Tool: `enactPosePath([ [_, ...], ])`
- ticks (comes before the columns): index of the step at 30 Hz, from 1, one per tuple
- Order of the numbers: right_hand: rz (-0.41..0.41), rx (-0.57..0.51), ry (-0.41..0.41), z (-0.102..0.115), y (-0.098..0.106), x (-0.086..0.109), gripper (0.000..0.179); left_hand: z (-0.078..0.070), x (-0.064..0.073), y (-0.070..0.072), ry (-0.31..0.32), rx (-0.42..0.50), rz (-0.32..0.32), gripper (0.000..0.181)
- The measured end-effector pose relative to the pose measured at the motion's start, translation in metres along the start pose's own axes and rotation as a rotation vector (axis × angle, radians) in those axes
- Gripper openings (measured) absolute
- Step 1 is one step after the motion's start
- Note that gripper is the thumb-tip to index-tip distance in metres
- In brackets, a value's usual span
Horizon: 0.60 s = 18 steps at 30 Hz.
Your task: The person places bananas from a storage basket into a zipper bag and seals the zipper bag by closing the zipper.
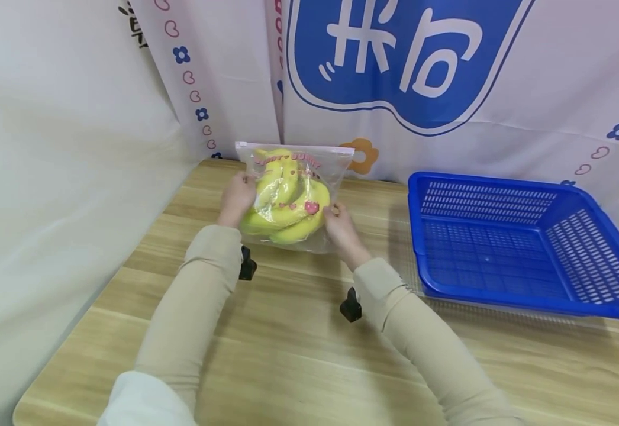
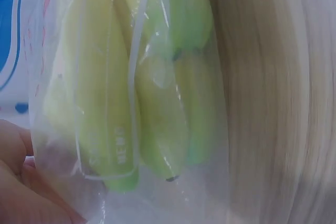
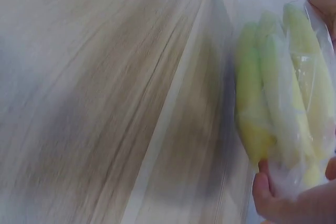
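Note:
A clear zip bag (image 1: 336, 171) with pink printing holds several yellow bananas (image 1: 293, 219), greenish in places. Its pale zip strip (image 1: 296, 147) runs along the upper edge, facing the back of the table. My left hand (image 1: 237, 198) pinches the bag's left side; in the left wrist view thumb and fingers of the left hand (image 2: 26, 192) grip the plastic. On the opposite side my right hand (image 1: 342, 231) pinches the bag, and the right wrist view shows the right hand (image 3: 294, 203) beside the banana ends. Whether the bag's underside touches the table cannot be told.
To the right, a blue plastic basket (image 1: 421, 266) with slotted walls stands on the wooden table (image 1: 288, 355). A white printed cloth (image 1: 245, 94) hangs behind the table, and a plain pale sheet (image 1: 75, 148) hangs along its left side.

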State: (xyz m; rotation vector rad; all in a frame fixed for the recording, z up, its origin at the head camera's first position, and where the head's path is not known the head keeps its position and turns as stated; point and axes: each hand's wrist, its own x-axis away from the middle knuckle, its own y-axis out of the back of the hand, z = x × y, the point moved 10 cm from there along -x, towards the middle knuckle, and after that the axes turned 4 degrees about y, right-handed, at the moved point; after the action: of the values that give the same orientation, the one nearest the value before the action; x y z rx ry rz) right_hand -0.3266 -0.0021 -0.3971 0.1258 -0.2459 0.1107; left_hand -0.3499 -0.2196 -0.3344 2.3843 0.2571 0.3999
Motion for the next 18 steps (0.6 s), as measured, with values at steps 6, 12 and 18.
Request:
enactPosePath([
  [6, 0.081, -0.005, 0.041, 0.002, -0.017, 0.002, 0.056, 0.011, -0.002, 0.013, -0.003, 0.030, 0.017, 0.050],
  [12, 0.117, -0.014, 0.025, -0.004, -0.026, 0.003, 0.057, 0.022, -0.007, 0.009, 0.006, 0.066, 0.119, 0.054],
  [18, 0.114, -0.034, 0.014, -0.006, -0.026, 0.002, 0.058, 0.022, -0.013, 0.008, -0.033, -0.018, 0.145, 0.055],
])
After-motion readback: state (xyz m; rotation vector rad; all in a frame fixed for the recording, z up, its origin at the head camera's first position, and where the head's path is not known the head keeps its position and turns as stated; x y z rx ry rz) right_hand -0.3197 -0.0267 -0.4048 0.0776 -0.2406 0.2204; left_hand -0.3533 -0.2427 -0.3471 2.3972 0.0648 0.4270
